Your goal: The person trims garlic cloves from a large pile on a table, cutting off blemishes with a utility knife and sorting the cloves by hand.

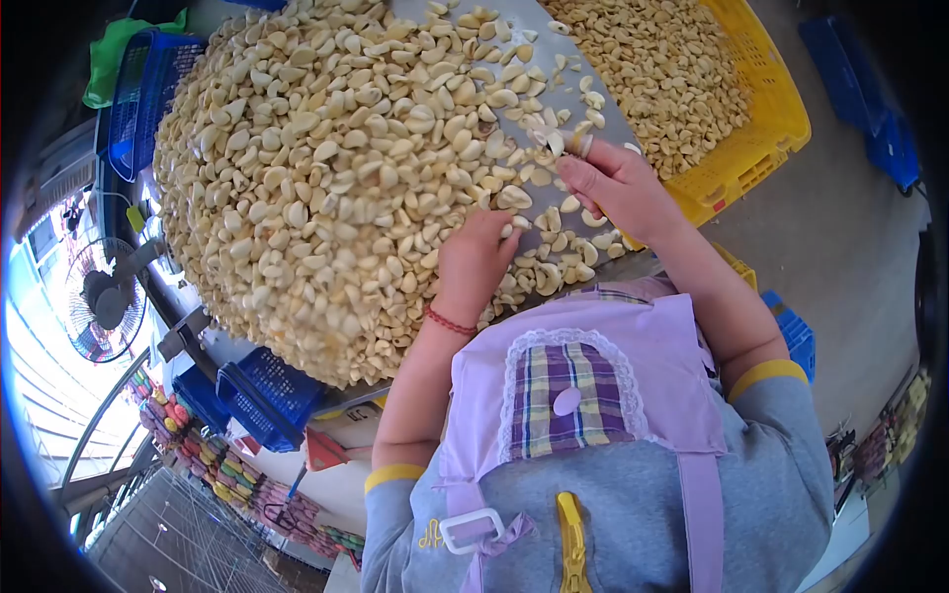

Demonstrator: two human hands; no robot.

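Head view: uncountable smooth, crescent garlic cloves (pixel 326 128), metal bench (pixel 614 117); one yellow plastic crate (pixel 776 109) beside right edge. Right hand (pixel 618 188) pinches pale piece (pixel 552 139); left hand (pixel 473 262), grip unclear.

Washed-out glare (pixel 40 366) at left (dark, bowed edges)

a heap of pale pieces (pixel 306 158) on a metal table (pixel 615 111), a yellow crate (pixel 779 109) and blue baskets (pixel 247 403) suggest a food workshop.
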